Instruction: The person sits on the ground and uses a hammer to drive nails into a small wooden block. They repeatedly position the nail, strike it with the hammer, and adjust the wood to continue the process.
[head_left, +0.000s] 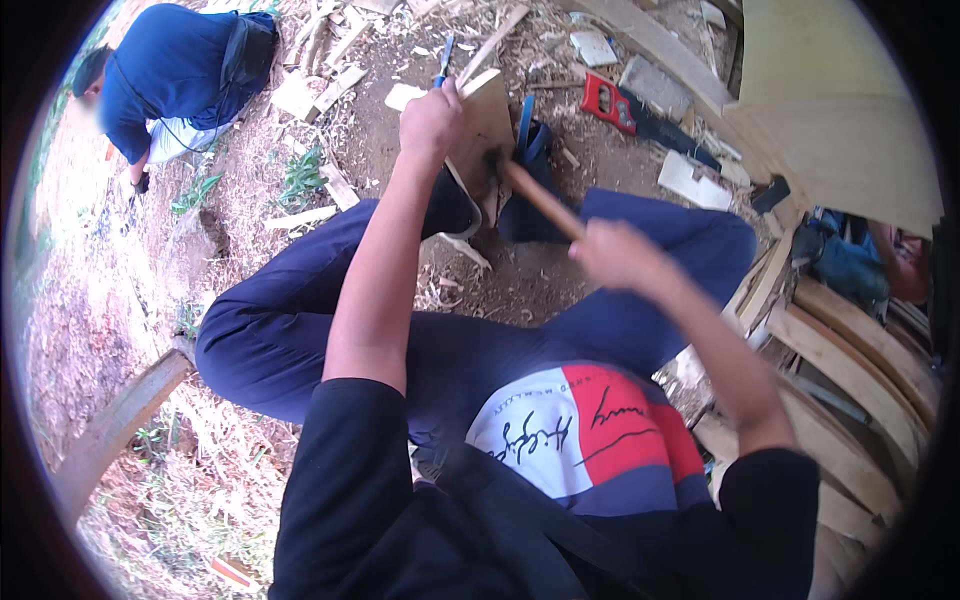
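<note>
Surroundings: from my remote station I view a seated person at ground level, with wood shavings and offcuts strewn over the soil (505, 290). A red-handled saw (607, 103) lies ahead of the right knee, its blade directed toward the plywood sheet (840, 120) at upper right. Curved timbers (850, 350) are stacked along the right side. A curved beam (125, 430) stands near the left knee. A co-worker (185, 70) in dark blue bends forward at upper left, well apart from both hands.

Clearance: the two legs bound the work zone on either side; the shoes (450, 205) flank the wooden board (485, 115). I read soil between the thighs, below the hammer, and a wider strip between the left knee and the co-worker. On the right, the timbers and the sheet's edge limit elbow travel.

Hand state: the left hand (432, 122) is closed around a blue tool (442, 65) at the board's upper left; I cannot tell whether it also grips the pale strip beside it. The right hand (610, 250) is closed on the hammer (545, 200), whose blurred head is over the board.

Count: one hammer, one saw, one co-worker.
</note>
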